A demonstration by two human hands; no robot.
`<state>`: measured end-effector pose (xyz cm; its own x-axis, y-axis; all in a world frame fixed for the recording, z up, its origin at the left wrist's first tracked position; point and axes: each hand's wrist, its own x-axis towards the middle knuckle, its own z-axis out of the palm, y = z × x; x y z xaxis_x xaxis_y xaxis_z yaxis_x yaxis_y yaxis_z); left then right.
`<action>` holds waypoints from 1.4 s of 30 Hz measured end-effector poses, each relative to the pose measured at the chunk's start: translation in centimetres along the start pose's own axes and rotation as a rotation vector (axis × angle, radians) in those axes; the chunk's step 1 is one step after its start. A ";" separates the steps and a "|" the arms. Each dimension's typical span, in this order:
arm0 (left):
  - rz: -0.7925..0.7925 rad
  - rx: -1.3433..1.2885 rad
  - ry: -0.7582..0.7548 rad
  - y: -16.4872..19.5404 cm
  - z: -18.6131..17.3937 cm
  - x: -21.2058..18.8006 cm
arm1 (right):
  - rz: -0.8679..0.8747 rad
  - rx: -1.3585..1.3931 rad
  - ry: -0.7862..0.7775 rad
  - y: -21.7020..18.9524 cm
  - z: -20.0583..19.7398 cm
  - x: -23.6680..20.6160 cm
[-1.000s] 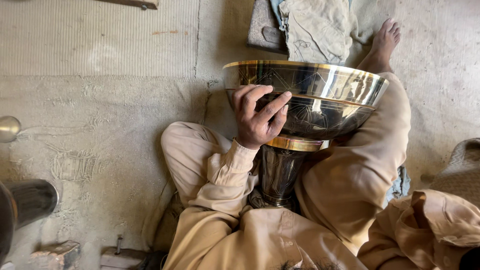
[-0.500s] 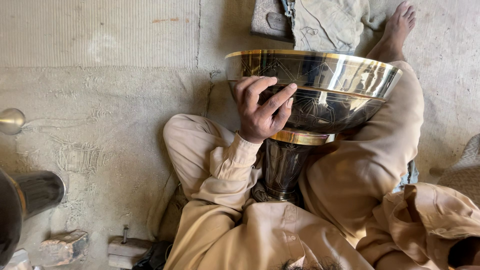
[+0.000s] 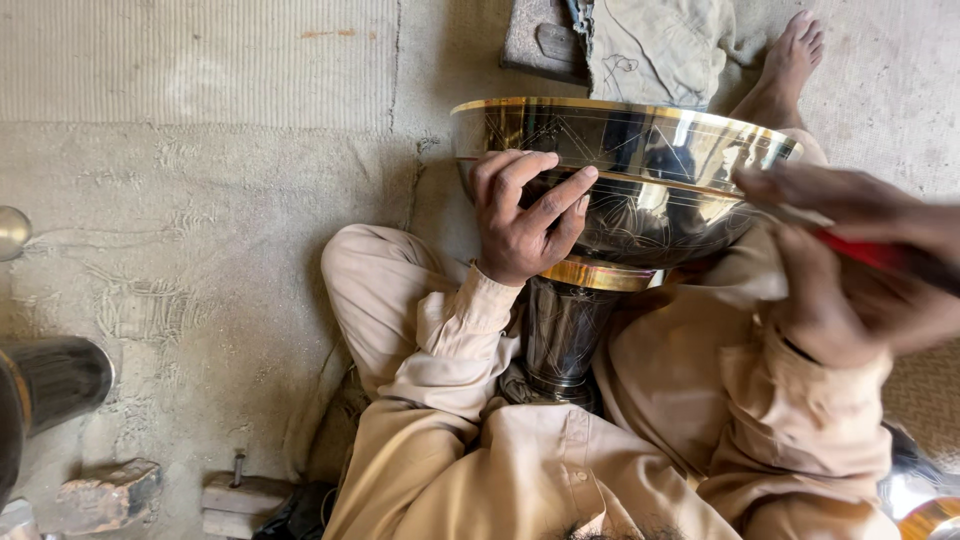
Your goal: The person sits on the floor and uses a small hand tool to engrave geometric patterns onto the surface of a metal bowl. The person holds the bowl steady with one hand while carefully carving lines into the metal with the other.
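1 head-worn view, steeply downward, close over the lap (image 3: 560, 470) and perhaps concrete floor (image 3: 200, 230).

loose beige long-sleeved tunic with buttoned cuffs, matching baggy trousers, bare foot (image 3: 790, 60)
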<state>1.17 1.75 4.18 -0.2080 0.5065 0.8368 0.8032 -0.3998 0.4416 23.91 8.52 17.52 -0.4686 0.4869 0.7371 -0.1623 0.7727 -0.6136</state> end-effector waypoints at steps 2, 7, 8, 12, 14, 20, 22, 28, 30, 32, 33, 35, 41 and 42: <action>0.001 0.000 0.005 -0.1 0.1 -0.1 | 0.052 -0.041 -0.064 1.2 1.1 0.7; 0.003 -0.003 -0.001 -0.1 0.1 -0.3 | 0.108 -0.289 -0.151 1.5 2.1 1.0; -0.001 -0.008 -0.003 -0.1 0.1 -0.3 | 0.097 -0.354 -0.159 1.5 2.1 1.1; -0.001 -0.019 0.010 -0.1 0.1 -0.2 | 0.145 -0.339 -0.118 1.8 2.2 1.2; 0.002 -0.020 0.012 -0.2 0.2 -0.2 | 0.134 -0.267 -0.106 2.3 2.4 1.4; 0.002 -0.019 0.015 -0.4 0.5 -0.4 | 0.103 -0.319 -0.143 2.8 2.7 1.6; 0.001 -0.022 0.013 -0.4 0.5 -0.4 | 0.129 -0.311 -0.143 2.6 2.7 1.7; 0.000 -0.027 0.015 -0.3 0.5 -0.3 | 0.233 -0.295 -0.136 2.1 2.7 2.2; -0.002 -0.036 0.015 -0.3 0.5 -0.3 | 0.202 -0.320 -0.152 2.0 2.7 2.4; 0.007 -0.026 0.024 -0.3 0.5 -0.3 | 0.194 -0.315 -0.165 1.9 2.6 2.6; 0.011 -0.021 0.028 -0.4 0.5 -0.3 | 0.190 -0.313 -0.171 1.9 2.6 2.7; 0.010 -0.020 0.026 -0.3 0.5 -0.3 | 0.188 -0.348 -0.176 1.7 2.6 2.8; 0.007 -0.017 0.023 -0.3 0.4 -0.4 | 0.215 -0.345 -0.160 2.0 2.4 2.1; 0.009 -0.018 0.023 -0.4 0.5 -0.4 | 0.228 -0.330 -0.150 2.2 2.3 1.9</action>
<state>1.23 2.08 3.53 -0.2134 0.4850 0.8481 0.7950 -0.4184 0.4393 20.68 10.21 16.95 -0.5854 0.6144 0.5291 0.2347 0.7530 -0.6147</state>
